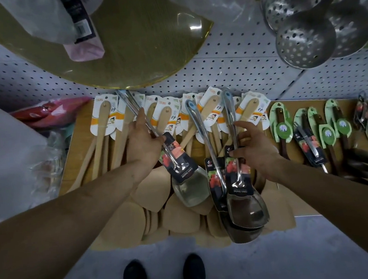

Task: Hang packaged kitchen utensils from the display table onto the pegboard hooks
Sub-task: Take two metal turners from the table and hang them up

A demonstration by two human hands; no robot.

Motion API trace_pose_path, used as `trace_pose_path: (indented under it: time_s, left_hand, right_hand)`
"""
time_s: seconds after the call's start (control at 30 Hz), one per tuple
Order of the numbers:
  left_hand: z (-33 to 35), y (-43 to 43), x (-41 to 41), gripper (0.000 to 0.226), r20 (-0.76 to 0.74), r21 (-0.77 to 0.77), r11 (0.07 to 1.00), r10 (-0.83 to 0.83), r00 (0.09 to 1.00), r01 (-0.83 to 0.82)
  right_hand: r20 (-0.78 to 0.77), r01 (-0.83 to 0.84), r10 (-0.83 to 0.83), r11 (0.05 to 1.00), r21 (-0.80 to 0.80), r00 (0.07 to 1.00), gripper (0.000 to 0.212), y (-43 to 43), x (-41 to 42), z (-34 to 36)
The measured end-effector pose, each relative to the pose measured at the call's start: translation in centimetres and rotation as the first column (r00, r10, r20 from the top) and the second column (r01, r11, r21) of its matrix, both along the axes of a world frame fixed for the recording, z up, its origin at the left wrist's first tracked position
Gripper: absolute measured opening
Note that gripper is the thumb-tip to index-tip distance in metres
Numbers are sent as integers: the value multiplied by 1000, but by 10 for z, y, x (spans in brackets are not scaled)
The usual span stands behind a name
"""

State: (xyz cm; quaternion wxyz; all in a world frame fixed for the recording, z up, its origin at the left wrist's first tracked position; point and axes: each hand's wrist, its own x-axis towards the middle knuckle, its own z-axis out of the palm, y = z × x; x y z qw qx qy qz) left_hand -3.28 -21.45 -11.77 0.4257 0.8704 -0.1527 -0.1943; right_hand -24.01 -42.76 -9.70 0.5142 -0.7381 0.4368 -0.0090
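My left hand (144, 141) grips the handle of a steel spatula (188, 187) with a dark card label, its blade pointing toward me above the wooden spatulas. My right hand (255, 150) holds the handles of two more labelled steel spatulas (246, 209), stacked with their blades low over the table's front edge. Beneath both hands, several packaged wooden spatulas (116, 146) lie on the display table (281, 206). The white pegboard (234, 67) rises behind the table.
Perforated steel skimmers (303, 37) hang from the pegboard at upper right. A large round board (138, 51) in plastic hangs at upper left. Green-carded utensils (328, 130) lie on the table's right part. Bagged goods (48, 114) sit at left. My shoes (165, 278) stand on the grey floor.
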Motion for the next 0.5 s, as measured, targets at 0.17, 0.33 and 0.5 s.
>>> trace_pose_path:
  time_s: [0.17, 0.33, 0.5]
  left_hand:
    - [1, 10, 4, 92, -145, -129, 991, 13, 989, -31]
    - [8, 34, 3, 69, -126, -138, 989, -75, 989, 57]
    - [24, 54, -5, 61, -148, -137, 979, -173, 974, 153]
  right_hand:
    - [-21, -26, 27, 998, 57, 999, 87, -5, 6, 4]
    - [-32, -38, 41, 997, 73, 999, 97, -8, 5, 7]
    - [13, 10, -11, 996, 86, 1000, 96, -3, -1, 15]
